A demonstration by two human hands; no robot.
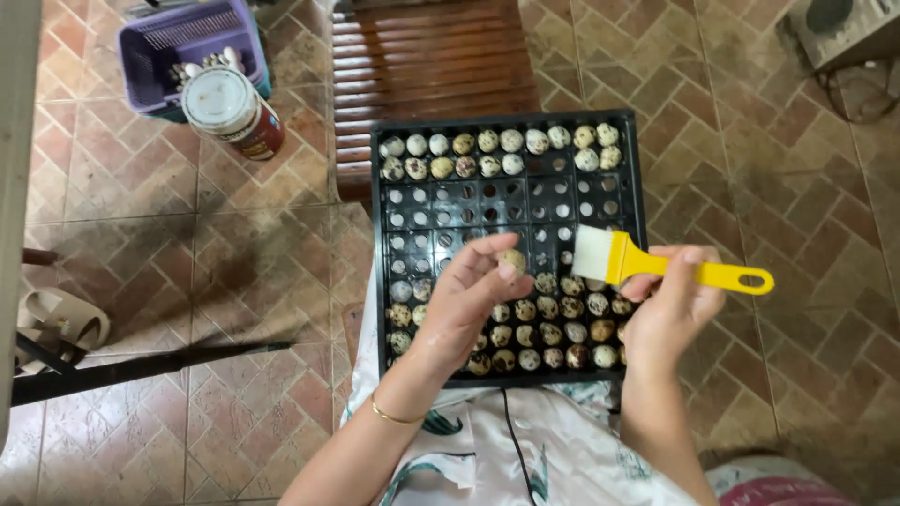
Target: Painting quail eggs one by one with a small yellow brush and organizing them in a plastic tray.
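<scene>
My left hand (466, 298) holds one small speckled egg (512, 260) at its fingertips, above a black egg tray (634, 187). In my right hand (670, 305) is a yellow-handled brush (712, 274), its white bristles (592, 253) just right of the egg. The tray rests on my lap. Speckled eggs fill its far rows (497, 150) and its near rows (553, 333); the cells in the middle are bare. A gold bangle circles my left wrist.
A brown slatted wooden bench (427, 66) stands beyond the tray. At the far left are a purple basket (187, 42) with small items and a white-lidded can (230, 108). A sandal (56, 323) lies at the left on the tiled floor. A grey box (844, 28) sits top right.
</scene>
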